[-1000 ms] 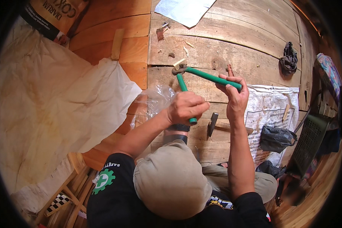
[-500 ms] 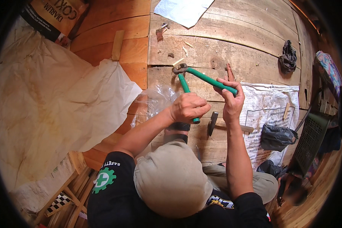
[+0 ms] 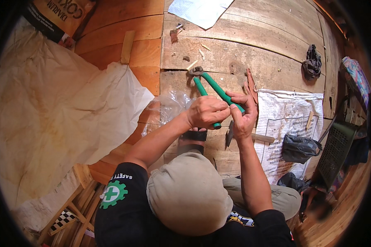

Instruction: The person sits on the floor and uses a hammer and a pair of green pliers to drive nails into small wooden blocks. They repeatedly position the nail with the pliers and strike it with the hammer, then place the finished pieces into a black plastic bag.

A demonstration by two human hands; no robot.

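Note:
A pair of pincers (image 3: 213, 88) with green handles lies in both my hands, its dark, rusty jaws pointing away from me, over the planks. My left hand (image 3: 207, 111) is closed round the left handle, whose end sticks out below the fist. On the longer-looking right handle, my right hand (image 3: 244, 118) grips near the end with thumb and fingers. The jaws look nearly closed; whether anything sits between them I cannot tell. A thin pale wood sliver (image 3: 192, 65) lies beside the jaws. Partly behind my right hand is a hammer (image 3: 263, 138) with a wooden handle.
A white printed sack (image 3: 272, 117) lies at right, a black plastic bag (image 3: 301, 149) on it. Reddish-brown strips (image 3: 250, 84) lie by its corner. See-through plastic (image 3: 173, 106) is left of my hands. A large stained sheet (image 3: 70, 111) covers the left. White paper (image 3: 200, 12) lies far ahead.
My right hand has moved left and toward me, bringing the green handles closer together. The jaws have drawn nearer to closed and shifted slightly. My left hand moved only a little.

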